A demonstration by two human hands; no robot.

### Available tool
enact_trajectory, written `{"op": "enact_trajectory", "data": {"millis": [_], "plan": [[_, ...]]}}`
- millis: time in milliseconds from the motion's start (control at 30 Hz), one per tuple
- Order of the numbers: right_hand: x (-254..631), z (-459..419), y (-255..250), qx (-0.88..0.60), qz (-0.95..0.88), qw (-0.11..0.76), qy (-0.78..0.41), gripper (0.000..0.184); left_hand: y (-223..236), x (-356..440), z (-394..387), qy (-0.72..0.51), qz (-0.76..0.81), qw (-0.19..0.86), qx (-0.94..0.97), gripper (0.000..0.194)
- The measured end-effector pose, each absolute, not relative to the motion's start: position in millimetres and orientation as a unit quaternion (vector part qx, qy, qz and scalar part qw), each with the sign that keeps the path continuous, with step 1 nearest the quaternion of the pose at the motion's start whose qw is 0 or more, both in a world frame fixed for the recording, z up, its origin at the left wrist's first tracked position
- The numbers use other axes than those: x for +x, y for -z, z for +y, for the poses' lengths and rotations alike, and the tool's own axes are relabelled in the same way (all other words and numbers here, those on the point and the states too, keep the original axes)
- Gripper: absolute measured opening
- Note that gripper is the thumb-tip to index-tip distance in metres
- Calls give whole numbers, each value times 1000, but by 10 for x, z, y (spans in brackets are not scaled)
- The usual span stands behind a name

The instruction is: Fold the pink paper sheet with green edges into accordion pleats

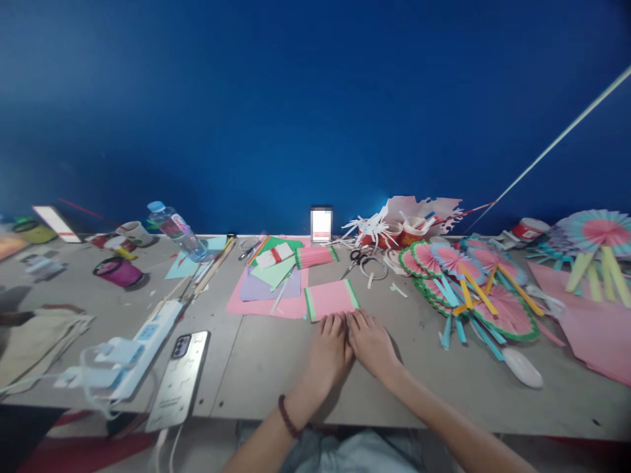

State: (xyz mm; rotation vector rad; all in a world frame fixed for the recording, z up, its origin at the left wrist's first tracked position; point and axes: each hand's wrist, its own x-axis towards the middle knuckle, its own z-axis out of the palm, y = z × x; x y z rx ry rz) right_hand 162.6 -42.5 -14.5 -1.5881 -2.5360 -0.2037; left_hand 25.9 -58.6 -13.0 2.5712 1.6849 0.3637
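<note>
My left hand (329, 347) and my right hand (371, 340) lie side by side on the grey table (276, 374), fingers stretched forward and pressed flat on the near edge of a pink paper sheet with green borders (331, 299). The two hands touch each other at the thumbs. A dark bead bracelet sits on my left wrist. Just beyond the sheet lies a folded pink pleated strip (315, 256) and a stack of coloured papers (271, 276).
Several finished pink-and-green paper fans (473, 289) with yellow and blue sticks lie to the right. Scissors (355, 259) and a tape ring sit behind the sheet. On the left are a phone (180, 378), a power strip (142, 341), a water bottle (175, 230) and a pink tape roll (118, 271).
</note>
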Motion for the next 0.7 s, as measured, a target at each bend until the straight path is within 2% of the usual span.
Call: {"op": "enact_trajectory", "data": {"millis": [367, 700], "plan": [[1656, -403, 53, -526, -847, 65, 37, 52, 264, 209, -642, -145, 575, -13, 805, 58], [1645, -411, 49, -539, -840, 53, 39, 54, 310, 210, -700, -142, 612, -31, 777, 54]]}}
